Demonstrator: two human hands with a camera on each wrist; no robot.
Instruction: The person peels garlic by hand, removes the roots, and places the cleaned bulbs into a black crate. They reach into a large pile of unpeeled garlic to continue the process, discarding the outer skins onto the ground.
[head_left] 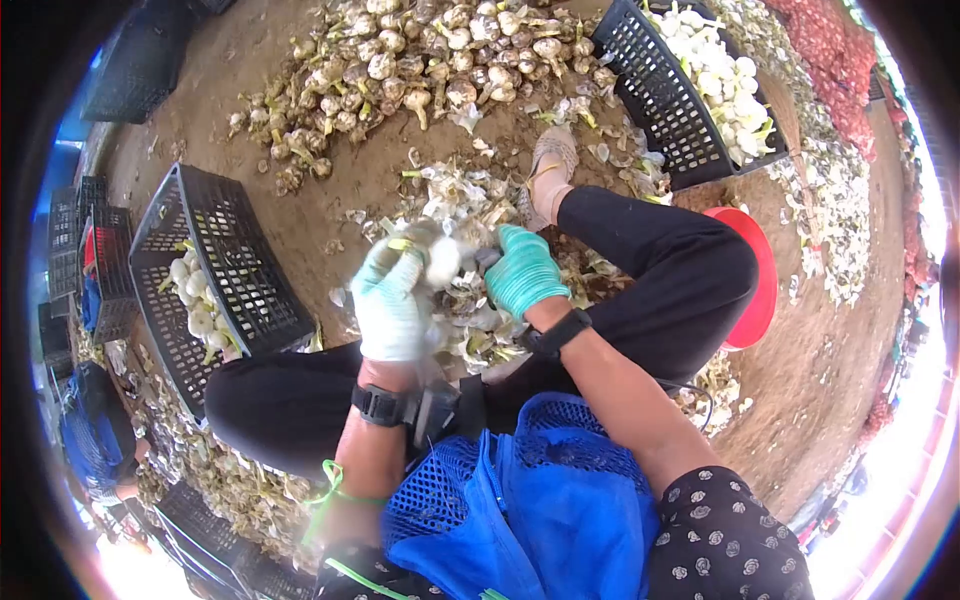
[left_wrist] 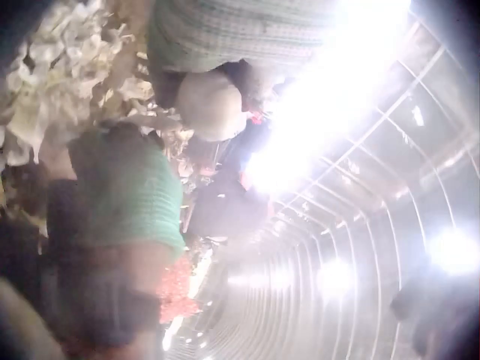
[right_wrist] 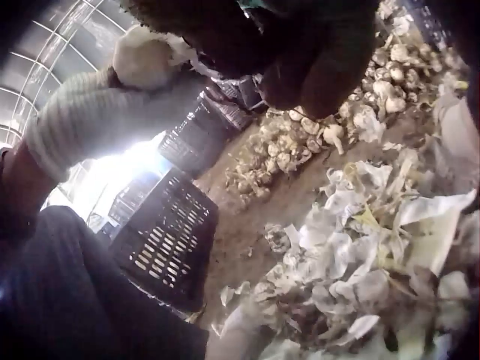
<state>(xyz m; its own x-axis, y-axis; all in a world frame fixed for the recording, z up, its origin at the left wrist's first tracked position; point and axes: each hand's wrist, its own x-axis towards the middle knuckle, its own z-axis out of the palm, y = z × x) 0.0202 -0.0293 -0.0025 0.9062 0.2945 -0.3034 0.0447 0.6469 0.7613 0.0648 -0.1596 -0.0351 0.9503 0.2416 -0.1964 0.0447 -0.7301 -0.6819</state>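
Note:
My left hand (head_left: 388, 305), in a pale striped glove, grips a white garlic bulb (head_left: 443, 262) that is blurred in the head view. The same bulb (left_wrist: 210, 106) shows round and smooth in the left wrist view, and also pokes out of the glove in the right wrist view. Close beside it, my right hand (head_left: 525, 272) in a green glove is curled round a small dark grey object (head_left: 487, 259); I cannot tell its kind, as the fingers cover most of it. Below both hands lies a heap of papery garlic skins (head_left: 465, 200).
A black crate (head_left: 255, 270) with peeled garlic stands at the left, another crate (head_left: 665, 100) at upper right. Unpeeled garlic bulbs (head_left: 400, 60) are piled ahead on the dirt floor. A red bucket (head_left: 752, 280) sits behind the right knee. Another person (head_left: 95, 430) is at far left.

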